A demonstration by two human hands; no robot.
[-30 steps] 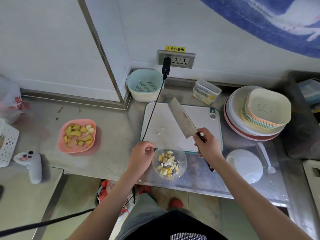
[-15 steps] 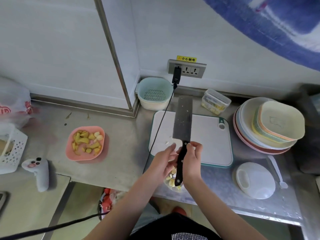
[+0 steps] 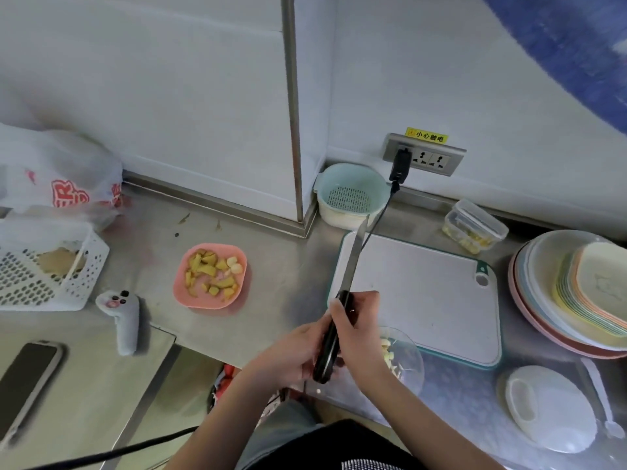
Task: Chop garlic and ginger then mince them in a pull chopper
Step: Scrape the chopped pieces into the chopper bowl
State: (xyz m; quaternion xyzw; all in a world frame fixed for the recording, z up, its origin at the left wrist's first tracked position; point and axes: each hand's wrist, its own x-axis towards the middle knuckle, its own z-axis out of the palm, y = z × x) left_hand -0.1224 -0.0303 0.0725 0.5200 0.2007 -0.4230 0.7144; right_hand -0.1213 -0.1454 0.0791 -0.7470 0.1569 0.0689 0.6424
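A cleaver point(image 3: 353, 262) points away from me, blade edge-on over the left edge of the white cutting board point(image 3: 424, 293). My right hand point(image 3: 359, 327) grips the upper part of its black handle. My left hand point(image 3: 288, 357) curls around the handle's lower end. The clear chopper bowl point(image 3: 407, 361) holds garlic and ginger pieces at the counter's front edge, half hidden behind my right hand. A pink plate point(image 3: 179, 286) with more ginger and garlic pieces sits to the left. The white chopper lid point(image 3: 549, 408) lies at the right front.
A black cable point(image 3: 380, 215) runs from the wall socket down past the board. Behind the board stand a mint colander point(image 3: 349, 195) and a small clear container point(image 3: 475, 225). Stacked plates point(image 3: 576, 290) and a white spoon point(image 3: 600, 395) are right; a basket point(image 3: 44, 266), controller point(image 3: 122, 320) and phone point(image 3: 27, 381) left.
The cleaver has swung from flat to edge-on and shifted left. My left hand has slid from the blade's heel down onto the handle. My view has turned left.
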